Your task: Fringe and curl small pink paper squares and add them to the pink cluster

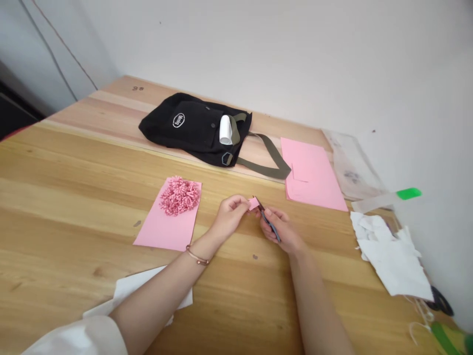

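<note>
Left hand pinched a small pink piece between thumb and fingers, just above the surface. Right hand gripped the scissors, fingers closed around the handles, blades pointing to 11 o'clock, right at the piece's 3 o'clock end; couldn't tell if they touched it. Bracelet on my left wrist.

Taking my hands as the dial centre: at 9 o'clock, a pink sheet with a pink cluster on its far part. At 8, white paper, partly under my left forearm. At 11, a black bag lying flat, white roll on it, strap looped out toward 2. At 2, a pink stack by the strap, clear plastic just beyond. Toward 3, a green-ended stick and white scraps.
</note>
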A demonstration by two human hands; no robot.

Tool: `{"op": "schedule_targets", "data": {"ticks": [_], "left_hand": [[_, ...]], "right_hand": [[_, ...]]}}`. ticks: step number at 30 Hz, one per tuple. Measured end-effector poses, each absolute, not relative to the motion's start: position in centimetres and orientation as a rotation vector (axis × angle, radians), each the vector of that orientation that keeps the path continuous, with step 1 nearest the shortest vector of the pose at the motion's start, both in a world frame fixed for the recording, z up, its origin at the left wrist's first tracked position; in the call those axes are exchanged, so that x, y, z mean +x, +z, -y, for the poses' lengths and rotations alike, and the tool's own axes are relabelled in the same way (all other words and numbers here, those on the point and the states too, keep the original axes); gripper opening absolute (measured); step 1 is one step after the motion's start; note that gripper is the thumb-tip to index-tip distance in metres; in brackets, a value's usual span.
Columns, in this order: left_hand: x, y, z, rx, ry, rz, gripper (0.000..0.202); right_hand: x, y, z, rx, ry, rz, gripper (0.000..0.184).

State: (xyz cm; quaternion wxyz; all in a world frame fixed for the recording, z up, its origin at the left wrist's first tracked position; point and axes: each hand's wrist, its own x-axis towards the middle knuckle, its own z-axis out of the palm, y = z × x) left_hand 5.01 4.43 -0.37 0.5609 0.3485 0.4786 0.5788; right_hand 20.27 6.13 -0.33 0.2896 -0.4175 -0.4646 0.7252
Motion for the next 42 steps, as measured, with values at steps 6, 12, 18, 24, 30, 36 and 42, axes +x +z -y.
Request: {"op": "schedule_targets", "data": {"ticks": [6, 12, 18, 24, 30, 36, 42], "left_hand": [[4.99, -0.35, -4.46, 0.817, 1.355, -1.117, 0.014], [4.95, -0.31, -4.4, 0.841, 1.351, -1.108, 0.014], [4.9, -0.58, -4.38, 0.85, 1.344, -1.127, 0.012], [4.94, -0.58, -4.44, 0.816, 1.334, -1.109, 0.014], [5.05, -0.6, -4.33, 0.762, 1.331, -1.059, 0.017], [5.27, -0.48, -4.22, 0.821, 1.352, -1.101, 0.02], [5.46, -0.37, -4.24, 0.822, 1.342, -1.079, 0.022]], "right_hand": [[20.07, -0.22, -6.11, -1.156, 1.927, 1.256, 0.036], [20.14, -0.12, -6.17, -1.158, 1.942, 1.253, 0.037], [20.21, -0.08, -6.21, -1.174, 1.953, 1.245, 0.04], [20.24, -0.16, -6.27, -1.144, 1.97, 1.215, 0.039], [20.37, -0.49, -6.58, -1.036, 1.964, 0.985, 0.039], [20.29, -0.55, -6.43, -1.015, 1.939, 1.069, 0.032], [20.13, -0.39, -6.35, -1.055, 1.914, 1.071, 0.027]]}}
